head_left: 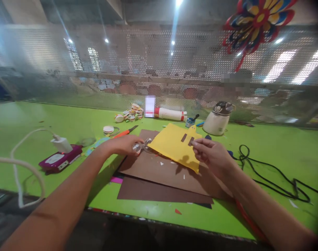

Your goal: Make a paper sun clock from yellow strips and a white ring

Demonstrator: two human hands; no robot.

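Observation:
My left hand [126,144] is closed around the handles of a pair of scissors [141,146], whose blades meet the left edge of a yellow paper sheet [171,144]. My right hand [211,155] pinches the right side of that yellow sheet and holds it tilted above the table. The sheet has small rectangular cut-outs near its top. Under it lie brown paper sheets [159,174] on the green table [43,122], with small paper scraps scattered on them.
A magenta device with a white charger [60,155] and white cable lies at left. An orange cutter [124,132], tape rolls [130,113], a white glue tube [170,114], a white pot [216,120] and a black cord [274,174] surround the sheets. A perforated screen stands behind.

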